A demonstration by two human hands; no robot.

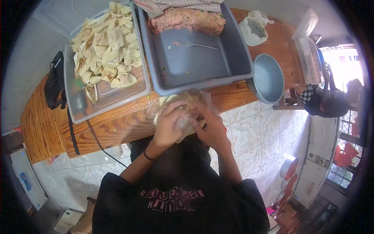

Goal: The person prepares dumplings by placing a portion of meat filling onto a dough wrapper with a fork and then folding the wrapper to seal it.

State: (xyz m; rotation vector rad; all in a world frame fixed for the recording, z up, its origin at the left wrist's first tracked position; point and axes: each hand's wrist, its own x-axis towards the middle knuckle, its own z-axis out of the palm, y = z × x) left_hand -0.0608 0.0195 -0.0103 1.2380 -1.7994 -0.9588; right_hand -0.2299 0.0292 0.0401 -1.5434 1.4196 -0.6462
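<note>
The left hand (169, 123) curls around pale wrappers (166, 100) with clear plastic (212, 103) about them, at the near edge of the tabletop (113, 130); the right hand (213, 126) bends over the same wrappers, its grip too hidden to tell. Just beyond both hands sits a grey tub (187, 66) holding minced meat (187, 20); left of them, a clear box (124, 96) of dumplings (103, 43).

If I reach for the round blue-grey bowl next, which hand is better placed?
Probably your right hand: the bowl sits beyond the right edge of the grey tub, on that side. Your left hand is farther off and would have to cross your right. Both are at the dough wrappers now.
</note>
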